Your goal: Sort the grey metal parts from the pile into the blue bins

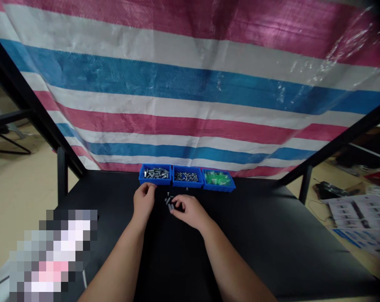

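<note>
My left hand [144, 201] is closed, thumb and fingers together just in front of the left blue bin [155, 182]. Whatever it may pinch is too small or hidden to make out. My right hand [191, 211] reaches in from the right, its thumb and curled fingers apart with a gap between them. Beside its fingertips lies a small group of loose metal pieces [169, 201] on the black tabletop; some look like short grey cylinders, others like small screws. The left bin holds several silver cylindrical pieces [156, 173].
A middle blue bin [187, 184] holds small screw-like metal parts. The right blue bin [220, 188] contains green and clear pieces. Behind the black table [265, 243] hangs a striped plastic sheet [190, 84] between black frame bars. A pixelated area covers the lower left.
</note>
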Tool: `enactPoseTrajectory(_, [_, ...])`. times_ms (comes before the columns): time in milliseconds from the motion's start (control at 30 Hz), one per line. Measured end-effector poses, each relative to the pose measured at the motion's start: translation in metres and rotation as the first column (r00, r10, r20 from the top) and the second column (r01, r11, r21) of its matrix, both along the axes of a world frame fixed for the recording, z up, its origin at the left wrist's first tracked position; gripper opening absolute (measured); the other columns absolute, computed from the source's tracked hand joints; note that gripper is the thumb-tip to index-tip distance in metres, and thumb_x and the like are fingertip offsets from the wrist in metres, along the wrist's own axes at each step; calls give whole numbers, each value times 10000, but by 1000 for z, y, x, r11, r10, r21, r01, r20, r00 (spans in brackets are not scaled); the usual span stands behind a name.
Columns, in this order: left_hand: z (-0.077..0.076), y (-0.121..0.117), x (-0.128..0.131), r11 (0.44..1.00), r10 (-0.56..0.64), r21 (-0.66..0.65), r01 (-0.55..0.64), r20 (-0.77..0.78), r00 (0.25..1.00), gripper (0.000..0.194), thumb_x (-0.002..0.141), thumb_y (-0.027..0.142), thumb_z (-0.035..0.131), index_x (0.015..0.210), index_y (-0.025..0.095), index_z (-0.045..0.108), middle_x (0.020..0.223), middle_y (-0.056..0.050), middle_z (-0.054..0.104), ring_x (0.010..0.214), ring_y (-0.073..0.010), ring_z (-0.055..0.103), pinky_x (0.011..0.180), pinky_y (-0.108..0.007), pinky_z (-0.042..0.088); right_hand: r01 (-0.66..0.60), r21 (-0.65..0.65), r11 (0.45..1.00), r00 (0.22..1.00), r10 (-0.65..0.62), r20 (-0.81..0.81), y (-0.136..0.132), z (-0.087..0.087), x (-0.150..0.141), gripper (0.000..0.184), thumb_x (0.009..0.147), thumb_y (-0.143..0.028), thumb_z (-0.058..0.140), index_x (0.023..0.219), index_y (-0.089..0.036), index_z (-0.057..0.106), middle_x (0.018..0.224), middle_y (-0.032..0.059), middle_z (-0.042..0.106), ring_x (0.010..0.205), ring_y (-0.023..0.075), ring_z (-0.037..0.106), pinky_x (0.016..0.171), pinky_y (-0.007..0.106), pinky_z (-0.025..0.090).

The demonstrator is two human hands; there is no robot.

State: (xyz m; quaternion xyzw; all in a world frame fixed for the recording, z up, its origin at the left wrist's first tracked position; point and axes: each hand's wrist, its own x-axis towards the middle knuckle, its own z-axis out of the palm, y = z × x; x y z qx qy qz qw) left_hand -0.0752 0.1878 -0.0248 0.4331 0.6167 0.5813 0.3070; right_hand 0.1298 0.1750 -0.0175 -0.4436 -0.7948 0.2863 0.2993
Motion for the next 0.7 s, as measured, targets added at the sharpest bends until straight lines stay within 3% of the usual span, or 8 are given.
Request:
enactPoseTrajectory(233, [1,-1,0,1000,1,-17,-2,-17,1000,243,836,377,585,766,169,689,689,29,617,668,-134,505,670,-236,354,-35,0,999,993,35,109,-8,7,-2,282,734,-44,626,905,-243,731,854,-10,625,653,98,556,628,219,426])
enactPoseTrajectory(400, [1,-1,0,1000,-5,-21,5,-6,1000,243,832,379,589,747,170,679,673,35,598,659,-130,490,663,-234,350,-82,-5,997,992,82,94,-5,10,12,216,730,-14,572,709,-197,684,827,-5,601,652,89,558,607,213,424])
enactPoseTrajectory(533, [2,-1,-1,1000,-4,-26,4,-4,1000,247,830,383,586,744,170,676,656,36,579,645,-130,475,644,-232,343,-124,-60,991,988,129,88,4,5,10,192,693,-19,615,691,-200,680,770,-17,577,609,86,545,574,214,431])
enactPoseTrajectory(633, [3,-2,-1,1000,0,-19,0,4,1000,265,832,400,583,744,168,675,625,40,550,622,-128,454,628,-233,335,1,-7,1000,987,-3,-159,12,-2,-7,174,768,-98,631,870,-220,701,895,9,594,688,105,593,631,233,502])
enactPoseTrajectory(700, [2,-2,-2,1000,3,-13,-3,10,1000,272,830,408,584,743,168,676,614,41,542,616,-129,448,623,-233,332,73,-2,997,918,-68,-392,15,-6,-18,334,821,-199,657,1149,-259,646,1143,57,589,895,152,647,724,268,558])
